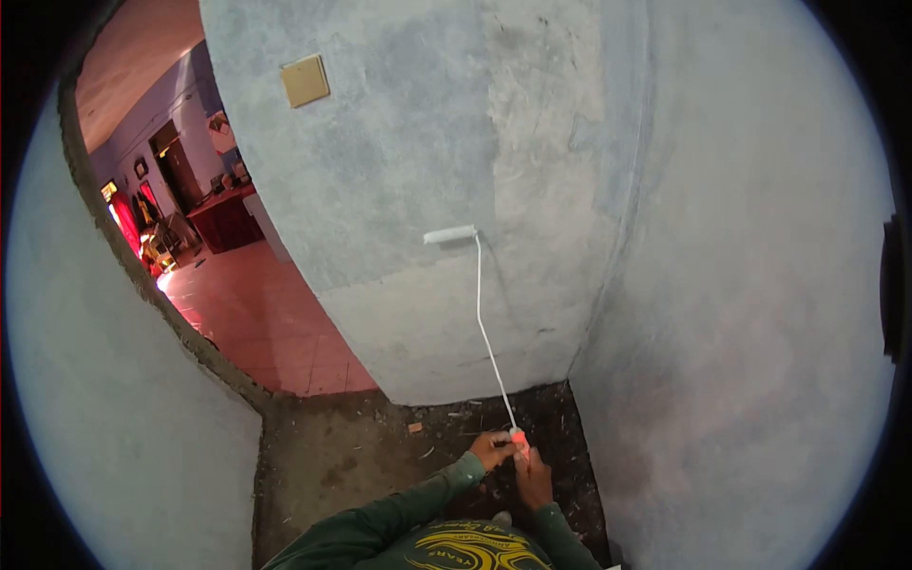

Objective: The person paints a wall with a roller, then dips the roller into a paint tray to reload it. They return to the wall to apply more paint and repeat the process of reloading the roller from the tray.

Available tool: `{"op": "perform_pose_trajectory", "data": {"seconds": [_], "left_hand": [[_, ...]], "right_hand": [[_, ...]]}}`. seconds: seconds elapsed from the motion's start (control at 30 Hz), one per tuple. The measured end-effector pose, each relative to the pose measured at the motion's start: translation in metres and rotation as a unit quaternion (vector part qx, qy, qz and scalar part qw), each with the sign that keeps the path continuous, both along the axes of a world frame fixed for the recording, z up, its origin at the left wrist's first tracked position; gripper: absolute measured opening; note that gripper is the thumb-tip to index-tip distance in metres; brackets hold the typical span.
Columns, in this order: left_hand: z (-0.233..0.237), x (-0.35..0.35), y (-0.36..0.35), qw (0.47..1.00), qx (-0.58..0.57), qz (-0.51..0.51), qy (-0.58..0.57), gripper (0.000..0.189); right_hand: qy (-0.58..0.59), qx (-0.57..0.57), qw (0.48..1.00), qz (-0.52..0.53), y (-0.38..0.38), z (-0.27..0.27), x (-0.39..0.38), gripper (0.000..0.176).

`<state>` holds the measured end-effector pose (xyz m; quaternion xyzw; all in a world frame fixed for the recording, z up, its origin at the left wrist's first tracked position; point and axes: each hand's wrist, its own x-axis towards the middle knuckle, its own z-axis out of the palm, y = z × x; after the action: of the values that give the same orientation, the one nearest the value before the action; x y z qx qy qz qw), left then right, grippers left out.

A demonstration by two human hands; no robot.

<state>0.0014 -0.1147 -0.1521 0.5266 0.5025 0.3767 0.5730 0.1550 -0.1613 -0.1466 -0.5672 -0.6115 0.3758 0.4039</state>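
Note:
A paint roller [450, 235] with a white sleeve rests against the grey-white wall [380, 161], joined by a long thin white rod to an orange-red handle [521, 442]. Around the top of that handle my left hand [491, 449] is closed, its fingers at the white collar. Just below and to the right, my right hand [535, 477] grips the same handle. Both hands are low in the view, in front of my green shirt. Patches of darker and lighter grey show on the wall around the roller.
A beige switch plate [305, 81] sits high on the wall. At the left, a rough-edged doorway opens onto a room with a pink tiled floor [256, 318] and a red desk [225, 220]. Side walls stand close on both sides. Small debris litters the dark floor [351, 446].

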Motion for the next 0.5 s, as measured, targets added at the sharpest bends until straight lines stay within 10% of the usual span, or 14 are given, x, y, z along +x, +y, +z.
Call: {"op": "perform_pose_trajectory", "data": {"seconds": [0.33, 0.5], "left_hand": [[-0.062, 0.009, -0.033, 0.928, -0.096, -0.349, 0.085, 0.034], [-0.086, -0.024, -0.039, 0.882, 0.112, -0.443, 0.113, 0.03]], "right_hand": [[-0.017, -0.073, 0.993, -0.093, -0.096, -0.043, 0.023, 0.037], [0.019, -0.232, 0.947, -0.22, -0.151, -0.055, -0.006, 0.039]]}}
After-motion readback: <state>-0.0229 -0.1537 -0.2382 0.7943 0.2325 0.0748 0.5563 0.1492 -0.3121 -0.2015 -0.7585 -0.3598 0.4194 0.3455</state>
